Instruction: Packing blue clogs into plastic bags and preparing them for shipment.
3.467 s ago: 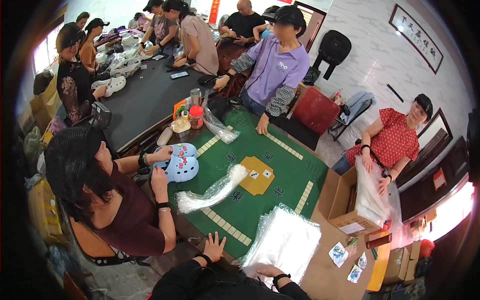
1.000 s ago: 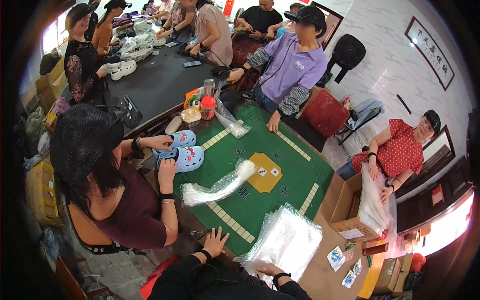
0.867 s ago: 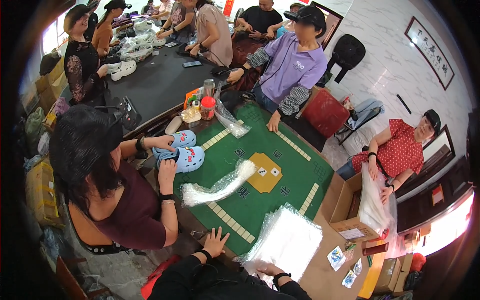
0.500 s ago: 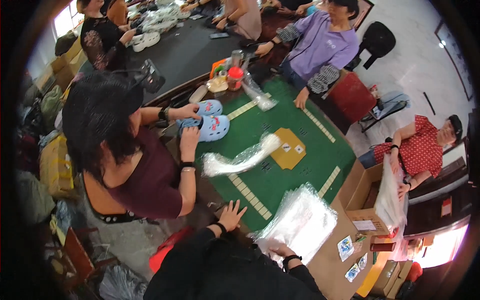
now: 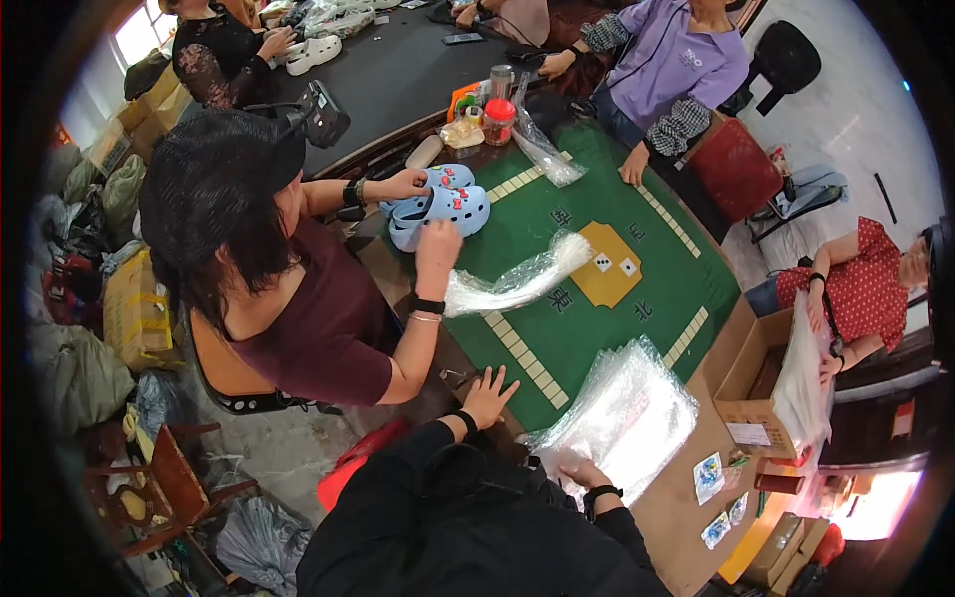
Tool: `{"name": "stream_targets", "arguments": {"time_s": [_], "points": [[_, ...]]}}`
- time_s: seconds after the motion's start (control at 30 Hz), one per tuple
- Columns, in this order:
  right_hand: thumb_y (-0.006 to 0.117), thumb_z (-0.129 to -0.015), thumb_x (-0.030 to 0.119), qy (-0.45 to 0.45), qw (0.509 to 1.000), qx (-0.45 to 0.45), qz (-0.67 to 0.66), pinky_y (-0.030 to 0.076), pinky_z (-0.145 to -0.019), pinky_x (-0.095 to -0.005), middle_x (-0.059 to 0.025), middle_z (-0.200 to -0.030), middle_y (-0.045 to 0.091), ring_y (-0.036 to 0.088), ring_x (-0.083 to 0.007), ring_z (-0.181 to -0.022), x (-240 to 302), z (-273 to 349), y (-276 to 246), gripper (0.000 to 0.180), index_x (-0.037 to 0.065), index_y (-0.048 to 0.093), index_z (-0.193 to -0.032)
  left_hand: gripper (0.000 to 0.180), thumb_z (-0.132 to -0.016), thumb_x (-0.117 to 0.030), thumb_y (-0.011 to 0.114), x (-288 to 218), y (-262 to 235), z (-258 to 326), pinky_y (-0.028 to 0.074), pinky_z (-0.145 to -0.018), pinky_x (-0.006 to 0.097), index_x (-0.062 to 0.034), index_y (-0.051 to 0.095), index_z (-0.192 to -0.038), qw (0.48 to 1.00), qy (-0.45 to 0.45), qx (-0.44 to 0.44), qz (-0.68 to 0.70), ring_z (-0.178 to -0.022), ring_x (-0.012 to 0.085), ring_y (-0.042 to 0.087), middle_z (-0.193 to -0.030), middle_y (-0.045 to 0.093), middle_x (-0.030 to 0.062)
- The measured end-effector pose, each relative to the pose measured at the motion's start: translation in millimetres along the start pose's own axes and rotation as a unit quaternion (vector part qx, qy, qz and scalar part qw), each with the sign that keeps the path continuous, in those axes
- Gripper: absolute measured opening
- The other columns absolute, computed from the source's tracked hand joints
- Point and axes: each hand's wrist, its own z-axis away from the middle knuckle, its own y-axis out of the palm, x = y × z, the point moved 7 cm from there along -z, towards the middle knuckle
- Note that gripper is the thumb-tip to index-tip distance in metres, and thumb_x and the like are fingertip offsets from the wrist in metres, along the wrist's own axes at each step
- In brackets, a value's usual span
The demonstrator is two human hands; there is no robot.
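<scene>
A: How is the left hand [image 5: 486, 397] positioned?
B: Its fingers are spread at the edge of the green mat [image 5: 676, 279].
A: The right hand [image 5: 582, 473]?
B: It is rested on clear bags [image 5: 642, 403], stacked over the mat's corner; whether any is pinched cannot be told.

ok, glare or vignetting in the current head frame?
Head view: strong glare whitens the clear plastic stack at the right hand; head view, lower right: the bright opening is blown out; head view, corners: fisheye rim falls to black.
</scene>
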Motion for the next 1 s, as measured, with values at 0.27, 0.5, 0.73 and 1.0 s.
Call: {"name": "stream_targets", "arguments": {"time_s": [0.27,0.5,0.73,1.0], "points": [[0.048,-0.081,0.060,-0.036,0.999,-0.025,0.004,0.037,-0.099,-0.0378,-0.0219,-0.122,0.052,0.046,-0.0348,-0.117,-8.2,-2.4,-0.2,0.068,0.004,0.055,-0.119,0.093,-0.075,-0.031,0.070,-3.0,2.4,-12.6,0.021,-0.104,0.053,-0.0211,0.010,-0.145,0.999,0.002,0.037,0.040,-0.134,0.0466,0.007,-0.148,-0.002,0.0214],[0.049,-0.081,0.060,-0.026,0.999,-0.018,0.022,0.039,-0.097,-0.0386,-0.0222,-0.121,0.052,0.048,-0.0347,-0.115,-11.5,-7.8,3.1,0.068,0.003,0.055,-0.118,0.091,-0.076,-0.033,0.069,-2.6,-1.2,-9.7,0.021,-0.103,0.056,-0.0215,0.010,-0.145,0.999,0.008,0.038,0.038,-0.133,0.0485,0.009,-0.148,-0.002,0.0226],[0.051,-0.080,0.059,-0.082,0.995,-0.044,0.024,0.039,-0.097,-0.0378,-0.0206,-0.120,0.054,0.048,-0.0339,-0.115,-17.6,-17.4,8.7,0.065,0.007,0.056,-0.118,0.091,-0.076,-0.032,0.069,-8.1,-1.2,-12.9,0.023,-0.102,0.056,-0.0218,0.010,-0.145,0.999,0.025,0.024,0.031,-0.132,0.0493,0.012,-0.148,-0.001,0.0233],[0.055,-0.077,0.060,0.013,0.999,-0.040,0.032,0.041,-0.095,-0.0382,-0.0196,-0.121,0.054,0.050,-0.0328,-0.114,-12.5,2.2,-2.3,0.066,0.008,0.057,-0.118,0.090,-0.073,-0.037,0.070,-7.5,-5.4,-11.1,0.029,-0.097,0.055,-0.0205,0.016,-0.144,1.000,0.017,0.008,0.001,-0.130,0.0490,0.019,-0.147,0.006,0.0247]]}}
